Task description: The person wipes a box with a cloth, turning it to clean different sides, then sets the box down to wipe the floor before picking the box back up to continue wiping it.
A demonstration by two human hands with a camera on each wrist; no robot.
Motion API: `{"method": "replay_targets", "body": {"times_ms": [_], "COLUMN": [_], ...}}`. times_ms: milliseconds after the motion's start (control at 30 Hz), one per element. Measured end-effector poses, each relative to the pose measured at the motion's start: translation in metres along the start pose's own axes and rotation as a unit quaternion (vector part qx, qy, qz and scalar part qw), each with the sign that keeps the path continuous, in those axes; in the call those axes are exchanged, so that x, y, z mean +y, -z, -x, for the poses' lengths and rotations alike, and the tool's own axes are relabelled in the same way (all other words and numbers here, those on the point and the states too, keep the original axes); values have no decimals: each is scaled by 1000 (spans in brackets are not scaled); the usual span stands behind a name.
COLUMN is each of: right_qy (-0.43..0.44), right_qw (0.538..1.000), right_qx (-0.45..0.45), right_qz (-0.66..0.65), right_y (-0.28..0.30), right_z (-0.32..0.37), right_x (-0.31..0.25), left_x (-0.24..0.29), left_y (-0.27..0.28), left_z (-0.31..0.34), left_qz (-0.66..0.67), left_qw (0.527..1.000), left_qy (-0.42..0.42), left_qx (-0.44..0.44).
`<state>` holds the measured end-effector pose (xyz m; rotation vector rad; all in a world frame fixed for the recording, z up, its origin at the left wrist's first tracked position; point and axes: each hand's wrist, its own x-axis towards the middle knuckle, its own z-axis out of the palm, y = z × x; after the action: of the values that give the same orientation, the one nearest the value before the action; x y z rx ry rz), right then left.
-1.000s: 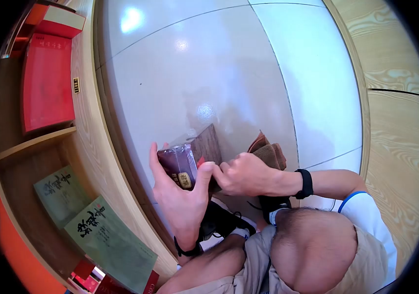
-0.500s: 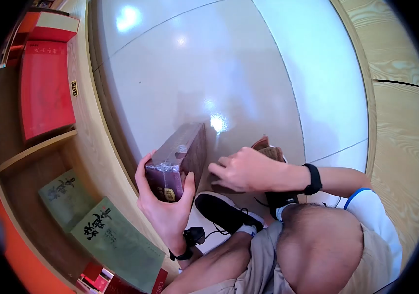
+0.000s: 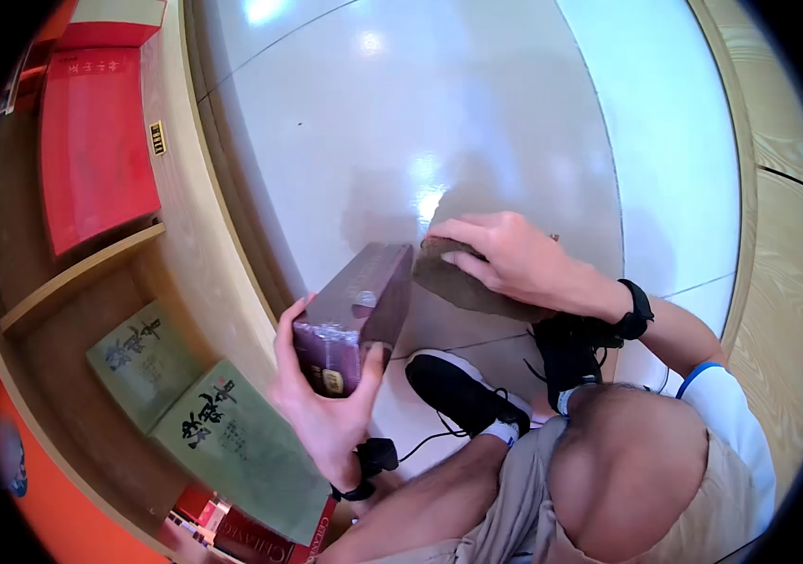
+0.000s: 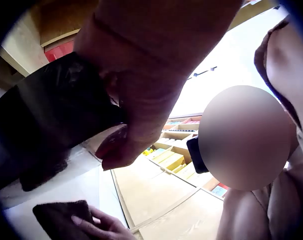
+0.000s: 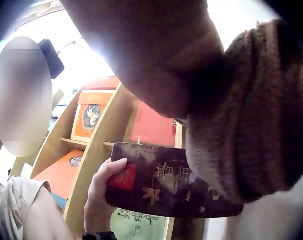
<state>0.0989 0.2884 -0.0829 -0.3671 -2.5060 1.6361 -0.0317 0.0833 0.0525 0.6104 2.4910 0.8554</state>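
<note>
My left hand (image 3: 326,418) grips the near end of a dark purple-brown box (image 3: 350,287), with fingers on its left side and thumb on its right. Clear plastic wrap shines on the box. In the right wrist view its broad face (image 5: 164,182) shows gold lettering, a leaf pattern and a red label. My right hand (image 3: 519,263) holds a brown ribbed cloth (image 3: 476,293) just right of the box, thumb on top and the other fingers partly hidden. The cloth (image 5: 246,120) looms large in the right wrist view and overlaps the box's right end there.
To the left stands a wooden shelf (image 3: 196,179) with a red box (image 3: 96,141) and green books (image 3: 237,451) in its compartments. Pale floor tiles (image 3: 439,94) lie ahead. My black shoe (image 3: 458,385) is below the box. Wooden cabinet fronts (image 3: 796,254) run along the right.
My right hand has drawn back from the box's side, picked up the brown cloth and brought it forward beside the box. My left hand still holds the box, which has turned slightly.
</note>
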Motion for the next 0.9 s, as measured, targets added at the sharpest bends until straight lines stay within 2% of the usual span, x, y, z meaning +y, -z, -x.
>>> {"method": "replay_targets", "body": {"times_ms": [100,167,267,367,467,533,600,733,800,900], "right_qy": [7,7,3,-6,-11,-29,-33,-38,-27,-12], "right_qw": [999,998,998,992,993,998,999,995,996,997], "right_qx": [37,56,50,67,66,45,27,9,12,8], "right_qz": [-15,-13,37,110,100,16,-15,-89,-85,-71], "right_y": [-7,-7,-3,3,3,-5,-10,-17,-24,-33], "right_z": [-16,-24,-33,-40,-41,-38,-36,-34,-33,-23], "right_x": [-1,-4,-12,-16,-17,-16,-14,-10,-11,-14], "left_x": [-1,-2,-10,-10,-14,-17,-20,-10,-4,-1], "left_y": [-3,1,-1,-1,-1,-2,-3,2,3,-3], "left_z": [-2,-4,-4,-5,-6,-7,-8,-7,-3,8], "left_qz": [17,3,19,21,24,34,20,-3,-125,-119], "left_qw": [1000,999,1000,999,999,999,997,999,992,992], "left_qy": [-13,23,-15,-18,-28,-28,-74,-25,-27,-15], "left_qx": [-8,-24,-18,-20,-23,-23,-9,-21,1,30]}}
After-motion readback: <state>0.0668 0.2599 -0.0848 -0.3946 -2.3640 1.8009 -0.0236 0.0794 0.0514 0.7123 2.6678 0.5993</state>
